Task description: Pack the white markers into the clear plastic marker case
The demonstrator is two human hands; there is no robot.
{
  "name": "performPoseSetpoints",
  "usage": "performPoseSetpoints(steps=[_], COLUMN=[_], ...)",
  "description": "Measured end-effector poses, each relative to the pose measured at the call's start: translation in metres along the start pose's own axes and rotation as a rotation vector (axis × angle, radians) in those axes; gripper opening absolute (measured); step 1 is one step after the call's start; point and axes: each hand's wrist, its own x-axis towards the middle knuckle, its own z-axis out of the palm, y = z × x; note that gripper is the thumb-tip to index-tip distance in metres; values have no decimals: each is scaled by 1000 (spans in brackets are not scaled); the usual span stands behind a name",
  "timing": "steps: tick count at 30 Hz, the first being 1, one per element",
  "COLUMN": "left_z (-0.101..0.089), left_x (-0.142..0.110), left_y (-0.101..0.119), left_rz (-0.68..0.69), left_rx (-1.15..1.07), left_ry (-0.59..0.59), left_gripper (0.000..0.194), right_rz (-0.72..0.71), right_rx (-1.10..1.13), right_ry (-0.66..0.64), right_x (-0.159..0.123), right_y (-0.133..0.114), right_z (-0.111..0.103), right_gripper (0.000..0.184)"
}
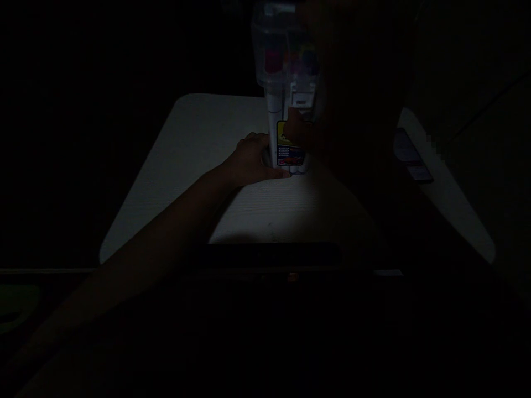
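Observation:
A clear plastic marker case (274,99) stands upright on a small white table (215,121). Coloured marker caps show through its upper part, and a yellow and blue label is on its lower front. My left hand (251,160) is closed around the base from the left, thumb across the bottom front. My right hand (301,127) is at the case's right side, with a digit pressed on the front just under the white latch (302,98). Deep shadow hides most of that hand and its forearm.
A phone (414,157) lies at the table's right edge, partly behind my right arm. A dark bar (269,255) runs along the near edge. Something green (19,304) shows at the lower left. The surroundings are very dark.

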Motion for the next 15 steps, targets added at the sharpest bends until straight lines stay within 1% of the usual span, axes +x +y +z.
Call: performPoseSetpoints(steps=[1, 2, 3, 6, 7, 9, 12, 15], left_z=[0, 0, 0, 0, 0, 0, 0, 1], left_x=[0, 0, 0, 0, 0, 0, 0, 0], left_y=[0, -1, -1, -2, -2, -3, -3, -2], left_rz=[-9, -10, -11, -25, -29, -29, -16, 5], left_rx=[-5, -9, -11, -12, -13, -20, -43, -53], left_ry=[-6, -10, -11, -3, -4, -7, -1, 20], left_gripper=[75, 75, 75, 76, 77, 77, 77, 77], right_rz=[-2, -5, -3, 15, 27, 51, 58, 21], right_rx=[8, 15, 16, -23, -40, -73, -81, -50], right_ry=[-10, -47, -102, -330, -404, -467, -490, -390], right_x=[1, 2, 5, 15, 18, 23, 22, 13], right_y=[0, -1, -2, -7, -8, -11, -10, -2], right_z=[-2, -6, -11, -28, -34, -41, -43, -34], right_gripper=[60, 61, 64, 78, 79, 78, 78, 74])
